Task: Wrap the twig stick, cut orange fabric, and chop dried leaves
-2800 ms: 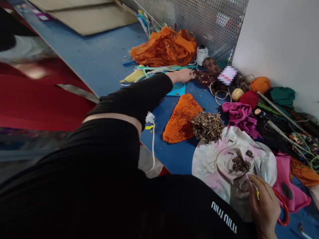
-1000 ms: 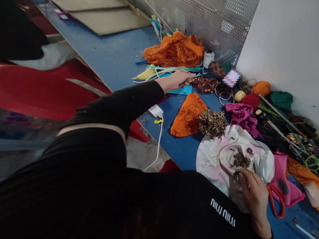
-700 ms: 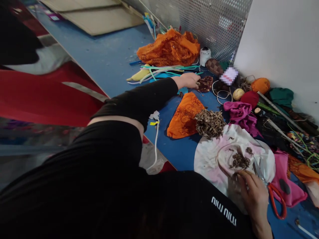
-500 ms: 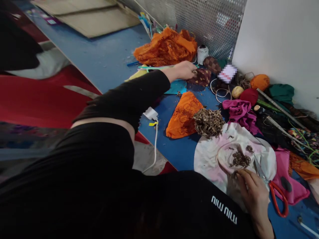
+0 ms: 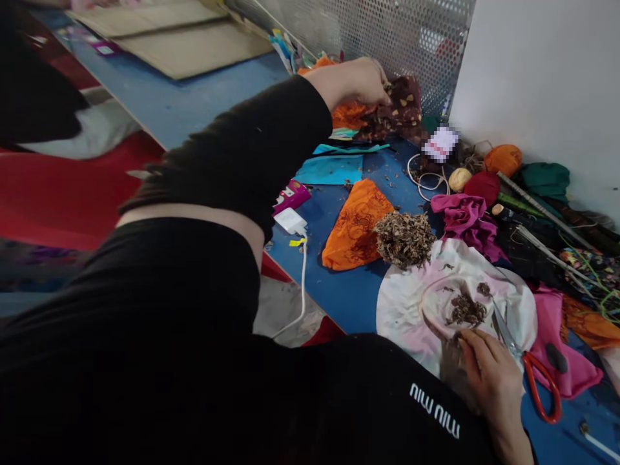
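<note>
My left hand (image 5: 361,82) is raised at the back of the table, its fingers closed on a dark brown patterned cloth (image 5: 404,106) that hangs before the metal mesh. At the lower right, my right hand (image 5: 489,368) pinches something too small to make out at the near edge of a round white cloth (image 5: 400,303). A small heap of dried brown bits (image 5: 465,310) lies on that cloth, just beyond my fingertips. Scissors with red handles (image 5: 542,387) rest to the right of this hand. Behind the cloth sit a clump of dried shreds (image 5: 405,239) and a folded orange cloth (image 5: 358,226).
Pink fabric (image 5: 557,349), a red ball (image 5: 483,187), sticks and cloth scraps crowd the right side. A white charger (image 5: 290,221) with its cable sits at the table's edge. Cardboard (image 5: 188,45) lies at the far left, and a perforated screen (image 5: 416,39) stands behind.
My left hand has moved up and back, lifting the brown patterned cloth off the table. A purple packet and more of a blue sheet have come into view. My right hand is nearly still.
</note>
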{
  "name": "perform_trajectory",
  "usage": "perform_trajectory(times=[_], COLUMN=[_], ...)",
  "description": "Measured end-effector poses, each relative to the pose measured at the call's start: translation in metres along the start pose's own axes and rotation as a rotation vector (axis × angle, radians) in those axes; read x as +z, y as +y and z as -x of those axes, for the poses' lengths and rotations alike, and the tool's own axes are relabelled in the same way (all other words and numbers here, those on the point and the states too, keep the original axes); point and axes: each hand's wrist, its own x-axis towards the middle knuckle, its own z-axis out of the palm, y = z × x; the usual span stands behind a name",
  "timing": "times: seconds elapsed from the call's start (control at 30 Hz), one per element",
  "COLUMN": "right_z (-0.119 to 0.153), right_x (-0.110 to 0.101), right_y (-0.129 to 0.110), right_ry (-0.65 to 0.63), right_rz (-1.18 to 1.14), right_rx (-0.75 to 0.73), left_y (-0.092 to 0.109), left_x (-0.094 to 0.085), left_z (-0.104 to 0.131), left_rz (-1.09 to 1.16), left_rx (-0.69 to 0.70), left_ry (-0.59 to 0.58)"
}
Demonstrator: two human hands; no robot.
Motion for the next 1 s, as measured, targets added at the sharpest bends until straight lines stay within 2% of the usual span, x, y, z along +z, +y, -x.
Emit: perform_trajectory(times=[0.07,0.17,0.3,0.43,0.53,0.7,0.77,0.87,1.0], right_z=[-0.001,-0.005,-0.006,-0.003,-0.001,-0.004,-0.006,-0.007,-0.004], right_x=[-0.001,-0.002,-0.003,-0.002,-0.001,-0.003,-0.004,-0.005,-0.004], right_y=[-0.002,-0.005,-0.006,-0.004,-0.004,-0.006,-0.006,-0.007,-0.008], right_ry=[-0.005,-0.01,-0.002,-0.021,-0.041,-0.042,-0.041,-0.045,-0.066], right_rz=[-0.004,0.003,0.007,-0.005,-0.007,-0.01,-0.018,-0.023,-0.027], right_rx=[-0.002,-0.007,0.005,0.016,0.017,0.028,0.031,0.029,0.041], left_y=[0.01,0.018,0.016,0.016,0.023,0.036,0.036,0.031,0.033], left_x=[0.005,0.022,0.055,0.087,0.114,0.154,0.16,0.161,0.161], left_z=[-0.002,0.002,0.014,0.024,0.023,0.016,0.016,0.019,0.019], left_rz=[-0.127,-0.279,-0.335,-0.225,-0.113,0.252,0.385,0.527,0.524], left_rx=[-0.069,-0.126,-0.087,0.026,0.095,-0.009,-0.044,-0.018,0.021], left_ry=[-0.037,-0.058,-0.079,-0.129,-0.154,-0.126,-0.145,-0.221,-0.276])
